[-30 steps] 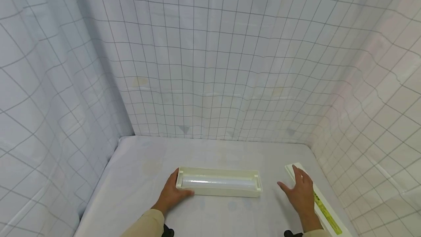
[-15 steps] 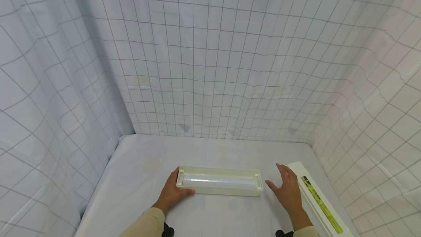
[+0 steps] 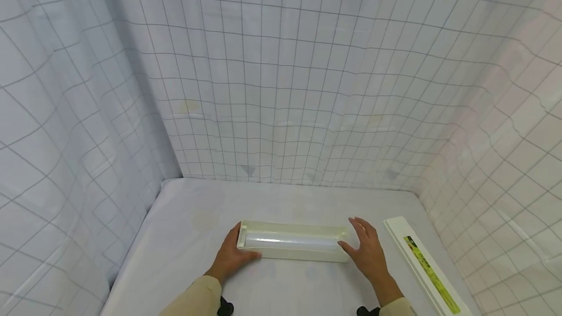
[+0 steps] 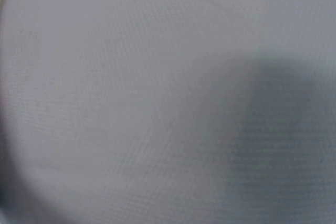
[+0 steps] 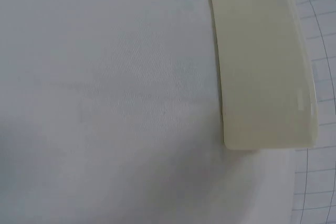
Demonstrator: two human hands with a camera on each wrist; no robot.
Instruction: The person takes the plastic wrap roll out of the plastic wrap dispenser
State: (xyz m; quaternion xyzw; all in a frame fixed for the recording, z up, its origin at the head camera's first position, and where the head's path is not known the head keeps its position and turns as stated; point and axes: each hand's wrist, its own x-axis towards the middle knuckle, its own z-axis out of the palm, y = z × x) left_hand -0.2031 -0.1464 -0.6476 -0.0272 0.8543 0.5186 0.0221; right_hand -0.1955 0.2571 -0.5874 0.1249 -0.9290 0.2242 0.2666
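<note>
In the head view, a long cream plastic box (image 3: 303,254) stands lidless on the white table. Along its inside lies a shiny, translucent roll of film (image 3: 290,242). My left hand (image 3: 232,256) grips the box's left end, thumb on the near side and fingers behind. At the other end, my right hand (image 3: 368,253) is spread, thumb and fingers apart and slightly bent, overlapping the box's corner; whether it touches cannot be told. The right wrist view shows the box's side wall (image 5: 265,66) but no fingers. White surface and shadow fill most of the left wrist view.
A long cream lid (image 3: 401,228) with a yellow-green label (image 3: 432,274) lies slanted on the table (image 3: 272,199) at the right. White grid-patterned curtains (image 3: 281,87) enclose the table at the back and both sides.
My right hand has moved left from over the lid to the box's right end, leaving the lid's label uncovered. The left hand has kept its grip on the box.
</note>
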